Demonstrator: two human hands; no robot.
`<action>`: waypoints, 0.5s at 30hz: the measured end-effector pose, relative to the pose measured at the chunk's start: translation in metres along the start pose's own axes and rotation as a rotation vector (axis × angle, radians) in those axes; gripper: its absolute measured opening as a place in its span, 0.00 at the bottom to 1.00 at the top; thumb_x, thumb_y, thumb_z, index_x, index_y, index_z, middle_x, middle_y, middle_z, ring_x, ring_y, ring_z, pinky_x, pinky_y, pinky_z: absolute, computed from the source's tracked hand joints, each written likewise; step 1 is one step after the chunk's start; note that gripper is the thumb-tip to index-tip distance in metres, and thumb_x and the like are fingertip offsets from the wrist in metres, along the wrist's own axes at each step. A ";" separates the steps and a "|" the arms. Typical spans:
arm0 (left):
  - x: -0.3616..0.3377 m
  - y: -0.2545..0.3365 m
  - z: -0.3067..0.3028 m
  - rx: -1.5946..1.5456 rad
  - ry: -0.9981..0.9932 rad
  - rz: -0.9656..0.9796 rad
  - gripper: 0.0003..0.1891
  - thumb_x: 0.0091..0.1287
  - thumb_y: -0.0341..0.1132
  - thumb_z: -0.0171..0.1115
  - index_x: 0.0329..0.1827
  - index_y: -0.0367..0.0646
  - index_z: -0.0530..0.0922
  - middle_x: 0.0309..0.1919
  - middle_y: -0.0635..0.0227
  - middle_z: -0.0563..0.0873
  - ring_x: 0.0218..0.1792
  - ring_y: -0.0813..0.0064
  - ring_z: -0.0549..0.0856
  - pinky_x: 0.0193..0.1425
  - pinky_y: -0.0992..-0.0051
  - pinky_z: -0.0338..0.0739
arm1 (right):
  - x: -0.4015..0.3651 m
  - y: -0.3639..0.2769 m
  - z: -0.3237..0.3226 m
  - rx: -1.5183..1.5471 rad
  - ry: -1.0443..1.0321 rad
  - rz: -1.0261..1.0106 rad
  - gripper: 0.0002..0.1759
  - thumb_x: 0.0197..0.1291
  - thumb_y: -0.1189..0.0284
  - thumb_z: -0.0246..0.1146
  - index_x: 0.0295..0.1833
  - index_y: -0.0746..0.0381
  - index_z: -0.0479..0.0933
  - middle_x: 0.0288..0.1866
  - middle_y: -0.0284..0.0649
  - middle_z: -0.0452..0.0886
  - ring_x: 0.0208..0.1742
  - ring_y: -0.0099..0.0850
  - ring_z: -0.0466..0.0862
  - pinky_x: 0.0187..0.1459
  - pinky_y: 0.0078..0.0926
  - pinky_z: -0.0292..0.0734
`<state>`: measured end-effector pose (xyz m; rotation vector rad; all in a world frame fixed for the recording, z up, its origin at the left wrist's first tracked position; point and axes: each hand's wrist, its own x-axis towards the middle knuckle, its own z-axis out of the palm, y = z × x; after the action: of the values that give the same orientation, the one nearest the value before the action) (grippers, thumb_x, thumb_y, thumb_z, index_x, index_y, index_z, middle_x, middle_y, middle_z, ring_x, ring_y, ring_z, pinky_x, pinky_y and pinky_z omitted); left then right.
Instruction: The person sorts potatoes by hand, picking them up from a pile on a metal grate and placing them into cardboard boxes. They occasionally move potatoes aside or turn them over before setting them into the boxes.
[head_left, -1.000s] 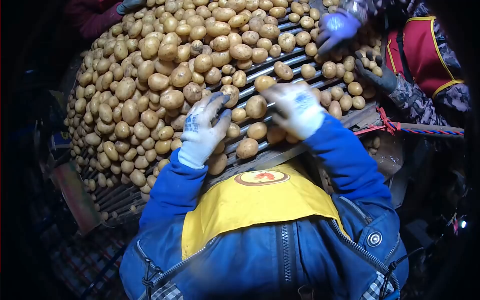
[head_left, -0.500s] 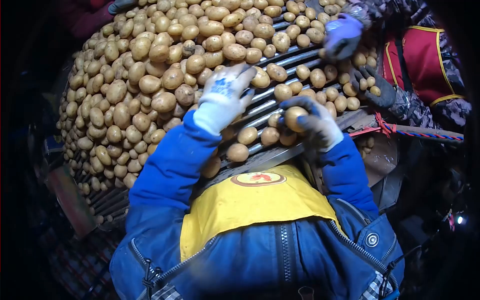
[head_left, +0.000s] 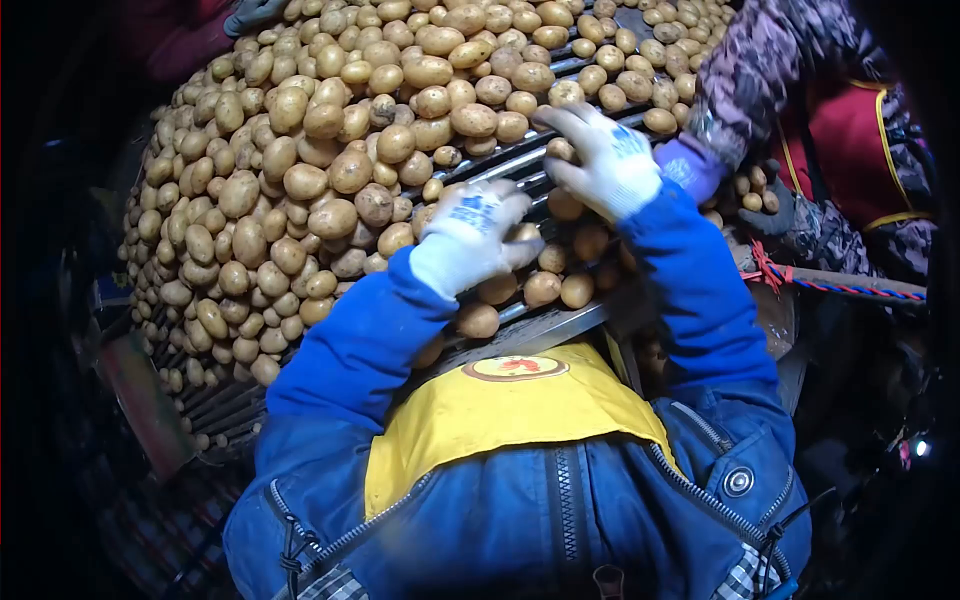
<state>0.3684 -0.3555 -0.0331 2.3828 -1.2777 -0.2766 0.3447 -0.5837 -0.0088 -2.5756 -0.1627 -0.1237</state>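
My left hand [head_left: 472, 237], in a white work glove with a blue print, reaches over the metal rollers [head_left: 520, 165] at the edge of the potato heap [head_left: 300, 180]. Its fingers are apart, beside a potato [head_left: 524, 233]. Farther forward, my right hand [head_left: 603, 158], gloved the same way, is stretched across the rollers with fingers spread. A small potato [head_left: 561, 150] shows between its thumb and forefinger; I see no grip on it. Several potatoes, one of them a round potato [head_left: 477, 320], lie on the rollers below my hands.
To the right, a co-worker's purple-gloved hand [head_left: 688, 168] is close to my right wrist. Their dark-gloved other hand [head_left: 778, 208] is near small potatoes. Another person's gloved hand [head_left: 255, 14] is at the top left. A metal edge [head_left: 560, 328] borders the rollers before my yellow apron [head_left: 520, 410].
My right hand has moved forward and left from the near edge; the potato it held is no longer in it. My left hand has come slightly nearer. The co-worker's purple glove has moved lower.
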 end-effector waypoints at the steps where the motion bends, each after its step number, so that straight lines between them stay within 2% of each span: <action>1: -0.006 -0.006 0.001 -0.007 0.216 0.003 0.28 0.58 0.47 0.75 0.59 0.42 0.82 0.60 0.52 0.83 0.61 0.51 0.81 0.67 0.55 0.74 | 0.016 0.004 0.011 -0.039 0.036 -0.100 0.29 0.59 0.62 0.66 0.67 0.54 0.76 0.61 0.47 0.81 0.58 0.48 0.84 0.58 0.48 0.80; 2: 0.006 -0.008 -0.021 0.011 0.239 -0.042 0.28 0.61 0.49 0.72 0.61 0.45 0.82 0.61 0.54 0.82 0.58 0.51 0.81 0.66 0.52 0.73 | 0.035 0.003 0.017 -0.074 -0.077 -0.073 0.29 0.60 0.63 0.65 0.68 0.53 0.75 0.61 0.47 0.82 0.59 0.48 0.85 0.57 0.47 0.81; 3: 0.010 -0.020 -0.022 0.135 0.396 -0.063 0.28 0.60 0.46 0.73 0.62 0.46 0.80 0.61 0.56 0.81 0.61 0.52 0.79 0.66 0.52 0.73 | 0.055 0.000 0.024 -0.110 -0.188 -0.045 0.30 0.60 0.64 0.65 0.70 0.53 0.74 0.61 0.48 0.82 0.59 0.47 0.85 0.57 0.47 0.81; 4: 0.021 -0.026 -0.032 0.232 0.415 -0.070 0.28 0.60 0.46 0.73 0.63 0.47 0.79 0.61 0.58 0.81 0.62 0.53 0.78 0.65 0.53 0.73 | 0.074 -0.011 0.026 -0.211 -0.390 0.016 0.28 0.62 0.66 0.64 0.68 0.54 0.74 0.61 0.49 0.84 0.60 0.46 0.85 0.57 0.48 0.82; 5: 0.035 -0.033 -0.041 0.328 0.437 -0.077 0.29 0.59 0.46 0.73 0.63 0.48 0.79 0.60 0.60 0.81 0.62 0.55 0.77 0.65 0.53 0.73 | 0.083 -0.004 0.047 -0.208 -0.409 0.070 0.23 0.64 0.66 0.62 0.65 0.55 0.76 0.59 0.49 0.85 0.59 0.47 0.86 0.57 0.48 0.82; 7: 0.053 -0.058 -0.033 0.418 0.219 -0.028 0.27 0.60 0.47 0.73 0.62 0.51 0.79 0.58 0.65 0.81 0.61 0.60 0.76 0.62 0.56 0.73 | 0.083 0.004 0.070 -0.287 -0.357 0.056 0.19 0.66 0.66 0.60 0.61 0.56 0.77 0.56 0.49 0.86 0.57 0.48 0.87 0.57 0.49 0.82; 8: 0.062 -0.055 -0.036 0.518 0.043 -0.100 0.30 0.58 0.46 0.73 0.64 0.52 0.78 0.56 0.62 0.81 0.62 0.58 0.76 0.63 0.55 0.72 | 0.077 0.003 0.070 -0.302 -0.322 0.048 0.18 0.67 0.66 0.59 0.60 0.56 0.77 0.55 0.49 0.86 0.55 0.48 0.88 0.56 0.49 0.82; 10: 0.063 -0.046 -0.036 0.526 0.033 -0.097 0.29 0.57 0.47 0.74 0.62 0.52 0.79 0.54 0.63 0.81 0.61 0.59 0.76 0.62 0.55 0.72 | 0.053 0.004 0.063 -0.346 -0.298 -0.019 0.15 0.68 0.67 0.58 0.58 0.56 0.78 0.54 0.49 0.85 0.51 0.47 0.88 0.54 0.48 0.83; 11: 0.057 -0.041 -0.035 0.535 0.007 -0.103 0.28 0.57 0.47 0.74 0.60 0.52 0.79 0.52 0.63 0.81 0.60 0.59 0.76 0.61 0.55 0.72 | 0.032 0.015 0.072 -0.257 -0.220 -0.055 0.15 0.66 0.67 0.60 0.57 0.56 0.77 0.53 0.49 0.84 0.50 0.48 0.88 0.53 0.47 0.83; 12: 0.046 -0.035 -0.032 0.402 0.006 -0.061 0.27 0.57 0.48 0.74 0.60 0.50 0.80 0.51 0.61 0.81 0.58 0.57 0.78 0.60 0.55 0.73 | 0.022 0.003 0.050 -0.277 -0.397 -0.061 0.18 0.62 0.66 0.64 0.58 0.55 0.77 0.51 0.49 0.84 0.50 0.48 0.88 0.52 0.48 0.83; 13: 0.036 -0.031 -0.031 0.273 0.010 -0.019 0.27 0.58 0.49 0.74 0.59 0.48 0.81 0.50 0.59 0.82 0.56 0.55 0.80 0.60 0.55 0.74 | 0.008 0.002 0.044 -0.199 -0.411 -0.016 0.21 0.58 0.65 0.68 0.58 0.54 0.79 0.53 0.50 0.84 0.52 0.49 0.87 0.54 0.47 0.82; 15: 0.023 -0.017 -0.032 0.002 -0.240 -0.126 0.26 0.61 0.49 0.74 0.57 0.45 0.83 0.49 0.55 0.83 0.51 0.52 0.83 0.56 0.56 0.77 | 0.012 -0.011 0.010 0.011 -0.813 0.074 0.24 0.55 0.62 0.72 0.58 0.54 0.81 0.54 0.51 0.85 0.54 0.49 0.87 0.55 0.46 0.82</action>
<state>0.4055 -0.3579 -0.0112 2.4945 -1.2296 -0.6159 0.3552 -0.5684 -0.0104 -2.4647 -0.3573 0.9513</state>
